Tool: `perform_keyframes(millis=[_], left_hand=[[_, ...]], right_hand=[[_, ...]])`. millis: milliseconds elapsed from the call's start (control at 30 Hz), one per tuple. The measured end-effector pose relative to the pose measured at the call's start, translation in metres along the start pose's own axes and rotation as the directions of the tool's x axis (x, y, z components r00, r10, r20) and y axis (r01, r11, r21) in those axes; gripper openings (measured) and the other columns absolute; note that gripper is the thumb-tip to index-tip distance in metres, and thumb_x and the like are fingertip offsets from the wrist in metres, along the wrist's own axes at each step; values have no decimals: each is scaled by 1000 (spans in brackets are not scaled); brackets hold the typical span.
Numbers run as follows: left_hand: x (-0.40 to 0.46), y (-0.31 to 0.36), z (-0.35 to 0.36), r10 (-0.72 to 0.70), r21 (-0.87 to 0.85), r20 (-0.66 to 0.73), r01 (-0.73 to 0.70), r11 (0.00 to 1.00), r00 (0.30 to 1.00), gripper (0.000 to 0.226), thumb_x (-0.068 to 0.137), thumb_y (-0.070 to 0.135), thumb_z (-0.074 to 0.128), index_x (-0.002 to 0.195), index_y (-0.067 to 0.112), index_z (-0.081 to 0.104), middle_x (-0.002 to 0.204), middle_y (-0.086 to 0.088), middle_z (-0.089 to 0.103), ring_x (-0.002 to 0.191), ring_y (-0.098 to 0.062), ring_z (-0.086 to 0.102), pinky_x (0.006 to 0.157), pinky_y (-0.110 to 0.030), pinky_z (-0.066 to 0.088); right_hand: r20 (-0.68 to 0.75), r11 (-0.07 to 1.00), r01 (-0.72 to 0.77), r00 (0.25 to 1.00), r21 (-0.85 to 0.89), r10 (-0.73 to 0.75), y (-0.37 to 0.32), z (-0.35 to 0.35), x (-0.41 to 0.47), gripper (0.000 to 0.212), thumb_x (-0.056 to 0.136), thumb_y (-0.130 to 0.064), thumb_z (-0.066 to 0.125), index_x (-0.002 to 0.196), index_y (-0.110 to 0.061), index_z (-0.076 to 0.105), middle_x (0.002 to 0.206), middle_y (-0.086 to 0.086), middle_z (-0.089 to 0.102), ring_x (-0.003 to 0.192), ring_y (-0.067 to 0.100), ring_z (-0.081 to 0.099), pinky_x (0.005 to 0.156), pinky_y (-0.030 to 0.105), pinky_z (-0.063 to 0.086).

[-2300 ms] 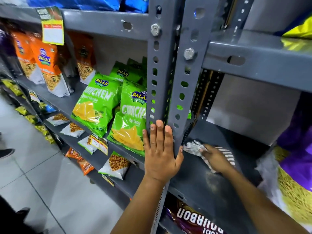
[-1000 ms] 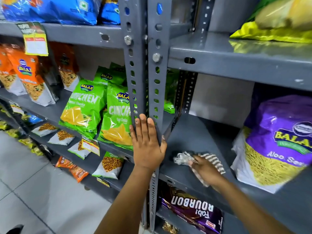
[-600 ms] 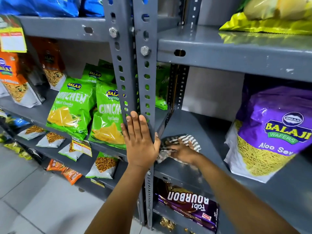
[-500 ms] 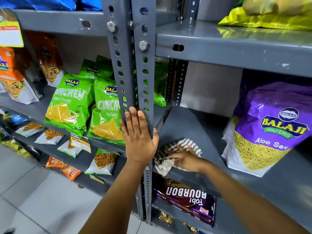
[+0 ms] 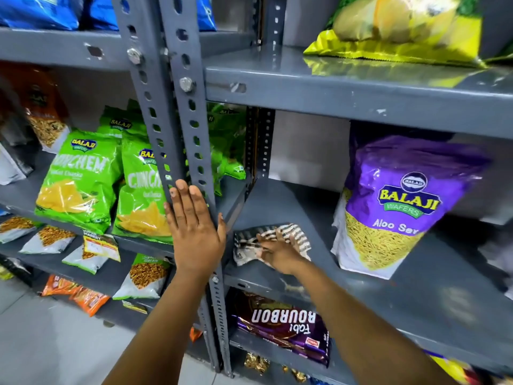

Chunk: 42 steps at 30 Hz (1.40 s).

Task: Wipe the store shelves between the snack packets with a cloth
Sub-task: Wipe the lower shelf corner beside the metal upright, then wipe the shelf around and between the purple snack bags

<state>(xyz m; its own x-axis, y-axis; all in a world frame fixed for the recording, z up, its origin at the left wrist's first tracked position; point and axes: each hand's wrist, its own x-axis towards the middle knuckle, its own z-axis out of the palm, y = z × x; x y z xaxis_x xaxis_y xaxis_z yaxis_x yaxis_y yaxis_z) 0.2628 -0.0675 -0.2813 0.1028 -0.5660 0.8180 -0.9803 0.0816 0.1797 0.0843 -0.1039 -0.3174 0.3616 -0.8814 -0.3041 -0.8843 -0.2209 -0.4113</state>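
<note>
1. While the right hand [image 5: 277, 252] presses the striped cloth [image 5: 270, 241] flat under spread fingers, pinning it rather than clenching it, the cloth lies at the left front corner of the grey metal shelf [image 5: 369, 287], just beside the slotted upright [image 5: 191, 129].
2. The left hand [image 5: 195, 232] rests open against that upright, fingers extended, palm flat, thumb round its edge; it braces and grips nothing.
3. Judgement: the stroke is best made with even palm pressure, working from the corner along the bare shelf towards the purple Aloo Sev packet [image 5: 397, 207] and stopping short of it so the bag is not toppled or pushed back.
4. Judgement: a pale smear near the shelf's front lip, just below the wrist, wants a pass.
5. The green Chinchem packets [image 5: 80, 182] stand on the neighbouring bay, well apart from the cloth.
6. The Bourbon biscuit pack [image 5: 280, 326] lies on the shelf below.
7. Not determinable: the cloth under the palm; the shelf behind the purple packet; the blurred right margin.
</note>
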Motion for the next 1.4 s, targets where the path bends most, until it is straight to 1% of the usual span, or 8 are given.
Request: perform_keyframes(millis=[200,567,667,767,900,1067,1200,1400], left_hand=[[2,14,-12,-76,-25,58,78,997,995,71,86,22,44,138,-7,4,142,-39,21,135,-45,14,109,-57,15],[-2,32,-24,-192,-41,168,202,979,967,69,82,5,40,139,-12,4,148,-35,9,138,-46,7,112,-54,7],[-2,35,-26,-198,-42,168,208,977,966,68,83,3,39,139,-12,3,148,-34,8,138,-45,6,112,-54,7],[-2,35,-24,-201,-48,158,211,976,967,65,83,6,32,138,-13,4,148,-35,9,137,-46,7,112,-55,10],[-2,32,-22,-196,-69,149,208,976,969,64,82,5,33,137,-15,7,146,-37,12,136,-48,10,111,-55,15],[-2,27,-18,-159,-88,114,170,982,981,65,78,6,33,135,-17,10,141,-42,18,132,-53,17,106,-59,22],[-4,24,-13,-141,-67,103,148,987,985,66,77,7,33,134,-14,8,140,-44,20,131,-53,19,106,-56,20],[-2,25,-17,-156,32,124,153,988,980,67,75,-3,42,133,-19,11,138,-45,21,130,-55,20,110,-52,18]], right_hand=[[-11,999,22,1000,33,-21,24,9,-54,45,99,-26,36,143,-27,30,157,6,21,147,18,-4,118,41,-10],[-32,993,-36,999,114,40,91,14,-145,44,97,-33,41,141,-34,33,156,1,24,146,9,3,118,37,-2],[-70,990,-101,992,95,108,104,7,-166,42,96,-32,45,137,-32,41,151,0,36,144,13,21,117,38,13],[-212,989,-129,967,75,142,89,-11,-171,32,94,-27,48,125,-25,56,130,7,60,121,26,53,99,35,39],[-466,989,-135,873,58,147,22,-38,-123,32,93,-17,42,123,-15,53,114,18,66,104,35,61,82,37,48],[-425,942,-313,841,121,334,0,-40,-18,45,89,-5,43,134,-3,38,139,22,45,131,37,39,106,44,36],[-249,904,-422,871,62,424,27,-9,16,65,97,-35,31,147,-8,1,159,15,-2,145,34,-1,118,48,6],[-212,928,-371,910,-40,355,16,11,-32,66,97,-38,28,148,-10,-4,159,13,-7,145,33,-5,117,50,7]])
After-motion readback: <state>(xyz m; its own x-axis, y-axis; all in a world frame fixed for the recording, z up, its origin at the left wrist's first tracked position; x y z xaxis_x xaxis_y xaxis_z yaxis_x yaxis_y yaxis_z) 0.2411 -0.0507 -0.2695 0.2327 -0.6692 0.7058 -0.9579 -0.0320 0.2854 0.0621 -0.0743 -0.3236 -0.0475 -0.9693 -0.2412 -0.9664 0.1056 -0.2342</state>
